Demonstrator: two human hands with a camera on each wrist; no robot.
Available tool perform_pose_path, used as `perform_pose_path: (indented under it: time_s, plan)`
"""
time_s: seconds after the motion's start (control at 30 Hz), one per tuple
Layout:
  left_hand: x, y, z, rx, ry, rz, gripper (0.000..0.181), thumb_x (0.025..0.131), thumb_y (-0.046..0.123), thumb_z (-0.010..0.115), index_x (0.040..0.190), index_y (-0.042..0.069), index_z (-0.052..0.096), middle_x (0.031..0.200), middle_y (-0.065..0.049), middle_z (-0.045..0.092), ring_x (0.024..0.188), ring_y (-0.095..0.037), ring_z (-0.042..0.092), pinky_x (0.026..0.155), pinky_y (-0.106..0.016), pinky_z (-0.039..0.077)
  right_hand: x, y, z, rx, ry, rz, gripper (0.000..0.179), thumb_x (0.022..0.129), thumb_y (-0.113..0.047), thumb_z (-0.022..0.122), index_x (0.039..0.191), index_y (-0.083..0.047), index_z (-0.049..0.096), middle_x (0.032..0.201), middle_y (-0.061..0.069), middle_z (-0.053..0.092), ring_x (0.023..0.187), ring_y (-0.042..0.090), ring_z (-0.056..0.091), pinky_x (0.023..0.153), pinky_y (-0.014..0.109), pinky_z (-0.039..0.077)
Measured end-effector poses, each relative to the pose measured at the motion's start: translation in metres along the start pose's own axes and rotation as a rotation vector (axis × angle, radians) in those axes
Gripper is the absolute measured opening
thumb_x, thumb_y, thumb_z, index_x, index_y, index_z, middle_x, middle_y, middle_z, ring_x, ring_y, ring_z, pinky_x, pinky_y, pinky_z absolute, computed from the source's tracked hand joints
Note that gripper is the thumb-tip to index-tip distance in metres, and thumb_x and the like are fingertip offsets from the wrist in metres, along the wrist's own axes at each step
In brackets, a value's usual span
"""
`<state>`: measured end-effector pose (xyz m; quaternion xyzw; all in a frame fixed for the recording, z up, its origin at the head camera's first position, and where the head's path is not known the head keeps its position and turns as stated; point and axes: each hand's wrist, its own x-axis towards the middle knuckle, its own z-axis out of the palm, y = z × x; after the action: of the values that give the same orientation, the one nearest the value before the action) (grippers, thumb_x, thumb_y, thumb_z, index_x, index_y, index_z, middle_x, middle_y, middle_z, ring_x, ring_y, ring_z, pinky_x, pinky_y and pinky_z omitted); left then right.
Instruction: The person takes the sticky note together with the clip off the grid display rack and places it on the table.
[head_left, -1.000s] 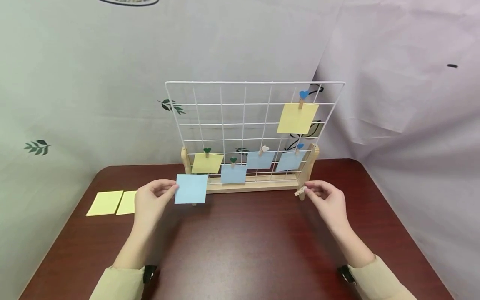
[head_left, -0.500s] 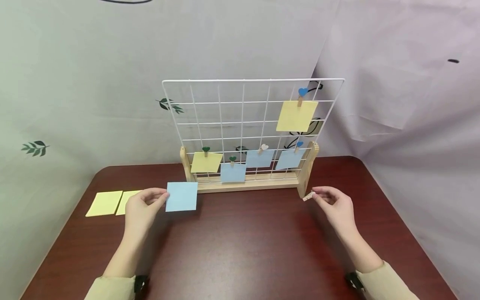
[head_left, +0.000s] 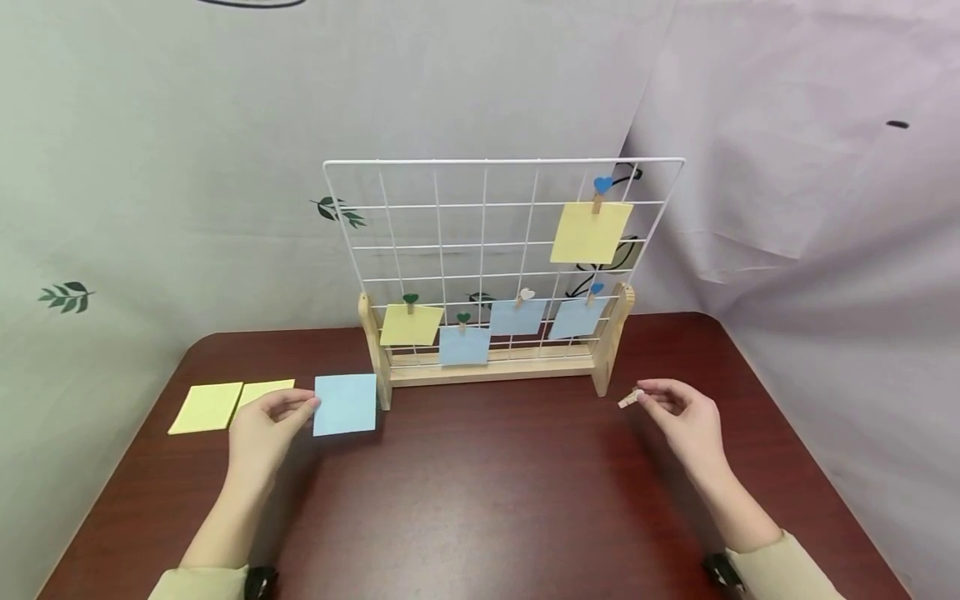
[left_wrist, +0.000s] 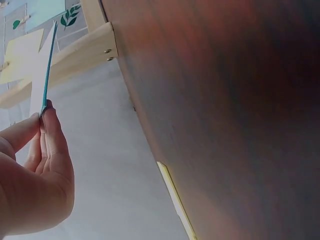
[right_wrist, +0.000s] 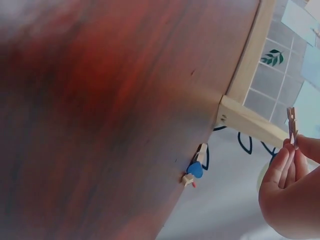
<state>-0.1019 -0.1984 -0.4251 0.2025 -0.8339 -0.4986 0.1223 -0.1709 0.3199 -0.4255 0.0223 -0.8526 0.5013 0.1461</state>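
Between thumb and fingers, my left hand point(head_left: 258, 433) pinches a blue sticky note point(head_left: 345, 405) by its left edge, held up before the rack's left foot. The left wrist view shows this note point(left_wrist: 46, 75) nearly edge-on. My right hand point(head_left: 686, 423) pinches a small wooden clothespin point(head_left: 628, 400) with a pale top, right of the rack's right foot; the clothespin point(right_wrist: 292, 121) also shows in the right wrist view. Behind both hands stands a white wire grid point(head_left: 483, 205) on a wooden stand point(head_left: 491, 373). Yellow and blue notes hang on it from heart-topped clothespins.
Two yellow sticky notes or pads point(head_left: 206, 408) lie on the dark red table point(head_left: 480, 492) at the left, one partly behind my left hand. Loose clothespins, one with a blue heart point(right_wrist: 195, 170), lie near the table's edge in the right wrist view. A pale cloth point(head_left: 187, 208) hangs behind.
My left hand has moved left and toward me with the blue sticky note. My right hand has drifted right and slightly toward me with the clothespin. The notes on the grid stay put.
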Motion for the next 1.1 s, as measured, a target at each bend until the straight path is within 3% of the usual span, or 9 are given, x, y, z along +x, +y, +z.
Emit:
perform_pose_path:
  time_s: [0.3,0.83,1.1]
  plan:
    - [0.004,-0.010,-0.009,0.000,-0.051,-0.043,0.032,0.099,0.014,0.077,0.122,-0.007,0.073,0.079,0.023,0.073,0.068,0.007,0.070,0.070,-0.009,0.058,-0.002,0.007,-0.011,-0.015,0.013,0.048,0.021,0.092,-0.001,0.080,0.112,0.006,0.079,0.083,-0.035,0.068,0.074,-0.016,0.065,0.070,0.004,0.054]
    - [0.031,-0.033,-0.022,0.127,-0.103,-0.035,0.035,0.101,0.015,0.074,0.122,-0.012,0.072,0.087,-0.007,0.083,0.061,0.008,0.069,0.063,-0.007,0.053,0.001,0.021,-0.035,-0.026,0.001,0.144,0.031,0.095,-0.005,0.079,0.120,0.012,0.073,0.082,-0.038,0.067,0.076,-0.017,0.066,0.070,0.003,0.053]
    - [0.046,-0.038,-0.021,0.076,-0.139,-0.066,0.035,0.101,0.012,0.073,0.123,-0.016,0.069,0.084,-0.005,0.082,0.062,0.008,0.070,0.064,-0.007,0.056,-0.001,0.026,-0.045,-0.025,-0.008,0.177,0.033,0.096,-0.006,0.078,0.121,0.014,0.071,0.082,-0.037,0.069,0.077,-0.017,0.066,0.071,0.003,0.052]
